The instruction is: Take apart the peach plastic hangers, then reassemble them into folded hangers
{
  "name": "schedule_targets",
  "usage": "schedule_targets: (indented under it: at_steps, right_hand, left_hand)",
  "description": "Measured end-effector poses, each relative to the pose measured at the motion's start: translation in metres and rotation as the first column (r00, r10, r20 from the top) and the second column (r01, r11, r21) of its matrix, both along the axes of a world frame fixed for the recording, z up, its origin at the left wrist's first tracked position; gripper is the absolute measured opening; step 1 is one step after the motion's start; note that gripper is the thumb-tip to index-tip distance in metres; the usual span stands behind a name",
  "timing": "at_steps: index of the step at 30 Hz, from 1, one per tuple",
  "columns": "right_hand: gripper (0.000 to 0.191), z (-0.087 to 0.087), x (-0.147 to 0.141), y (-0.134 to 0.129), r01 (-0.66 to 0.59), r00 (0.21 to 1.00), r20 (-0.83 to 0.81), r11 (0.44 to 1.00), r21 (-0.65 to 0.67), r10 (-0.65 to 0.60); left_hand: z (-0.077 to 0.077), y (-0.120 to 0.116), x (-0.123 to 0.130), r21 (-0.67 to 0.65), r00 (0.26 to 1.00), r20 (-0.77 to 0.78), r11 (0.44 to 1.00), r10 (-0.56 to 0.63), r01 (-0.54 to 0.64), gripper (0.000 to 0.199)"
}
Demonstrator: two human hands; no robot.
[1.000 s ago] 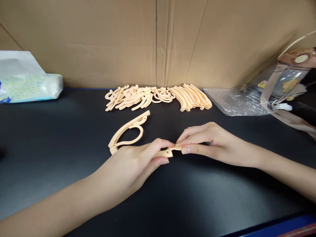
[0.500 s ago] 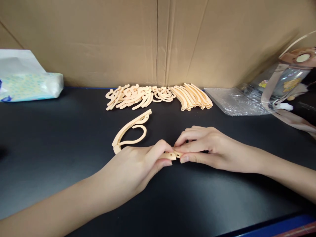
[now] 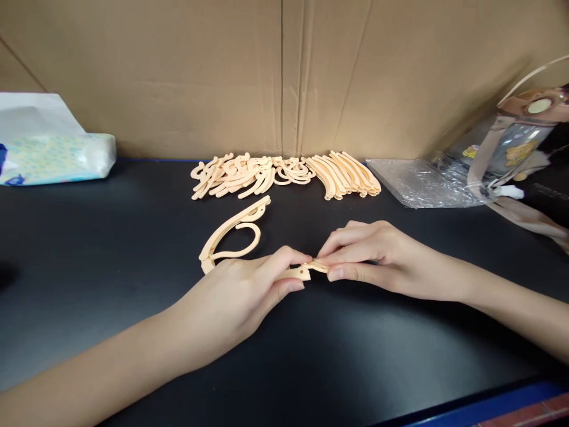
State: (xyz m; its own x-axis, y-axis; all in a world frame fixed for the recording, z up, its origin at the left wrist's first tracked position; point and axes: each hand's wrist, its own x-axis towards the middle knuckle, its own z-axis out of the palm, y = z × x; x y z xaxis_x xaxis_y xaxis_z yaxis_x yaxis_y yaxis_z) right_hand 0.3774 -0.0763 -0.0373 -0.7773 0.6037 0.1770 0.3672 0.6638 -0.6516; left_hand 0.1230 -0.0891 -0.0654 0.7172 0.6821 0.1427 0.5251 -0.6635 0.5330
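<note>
My left hand [image 3: 249,290] pinches a cream plastic strip [image 3: 302,273] with a round hole near its end. Just right of it, my right hand [image 3: 377,258] grips a second cream piece [image 3: 317,267] between thumb and fingers. The two pieces meet or overlap between my fingertips; how they join is too small to tell. Beyond my left hand lies a curved cream assembly with a hook [image 3: 249,249], its lower end partly hidden by that hand.
At the back lie a pile of cream hooks [image 3: 249,175] and a row of curved cream arms [image 3: 344,175]. A tissue pack [image 3: 57,157] is at left. A plastic bag [image 3: 413,184] and a strapped bottle [image 3: 511,145] stand at right, before a cardboard wall [image 3: 178,77].
Both hands have risen slightly in view. The piece in my right hand has tilted, and its hole no longer shows; more of it is visible between my fingertips.
</note>
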Motion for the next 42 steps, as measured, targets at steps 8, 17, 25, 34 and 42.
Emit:
schedule_targets:
  at_steps: [8, 17, 25, 34, 42]
  right_hand:
    - [0.018, 0.001, 0.000, -0.004, -0.041, 0.997, 0.076, 0.990, 0.133, 0.031]
    - [0.024, 0.007, -0.003, -0.008, -0.087, 0.982, 0.188, 0.933, 0.350, 0.021]
    - [0.022, 0.007, -0.002, -0.010, -0.099, 0.975, 0.222, 0.935, 0.340, 0.022]
    - [0.023, 0.006, -0.002, -0.010, -0.098, 0.973, 0.230, 0.939, 0.328, 0.021]
    - [0.025, 0.005, -0.003, -0.011, -0.089, 0.974, 0.224, 0.937, 0.337, 0.012]
  left_hand:
    - [0.002, -0.002, -0.001, -0.057, 1.000, -0.022, 0.998, -0.006, 0.004, 0.021]
    - [0.003, -0.002, -0.001, -0.013, 0.999, -0.038, 1.000, 0.010, -0.010, 0.018]
    - [-0.001, -0.001, 0.001, 0.017, 0.999, -0.047, 1.000, 0.008, -0.007, 0.016]
    - [0.001, -0.002, 0.002, -0.018, 0.999, -0.034, 1.000, 0.021, -0.021, 0.024]
    - [0.003, -0.001, 0.003, -0.005, 0.999, -0.043, 1.000, 0.017, -0.017, 0.025]
